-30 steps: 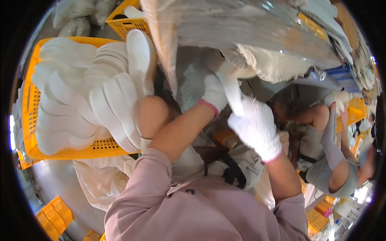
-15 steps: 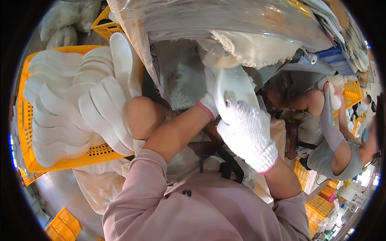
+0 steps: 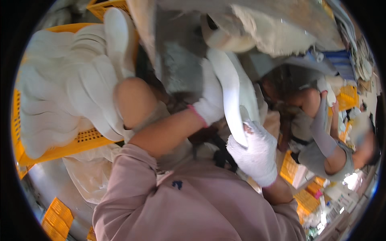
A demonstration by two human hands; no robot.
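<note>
My hands both wear white knitted gloves with pink cuffs. A long, curved white shoe sole stands on edge between them, tilted. My right hand is closed round its lower end, with the thumb at the edge. My left hand supports its left side farther up; most of those fingers are hidden behind the sole. The sole's far end is close under a cream-coloured round wheel; whether they touch, I cannot tell. Motion blurs the picture.
At my left, a yellow plastic crate is heaped with similar white soles. A plastic-and-cloth cover hangs over the wheel. Another person sits working at the right. More yellow crates stand on the floor.
The sole has turned, showing its side edge rather than its broad inner face. My right hand has shifted down and slightly right, its thumb now visible. The whole view has shifted a little.
</note>
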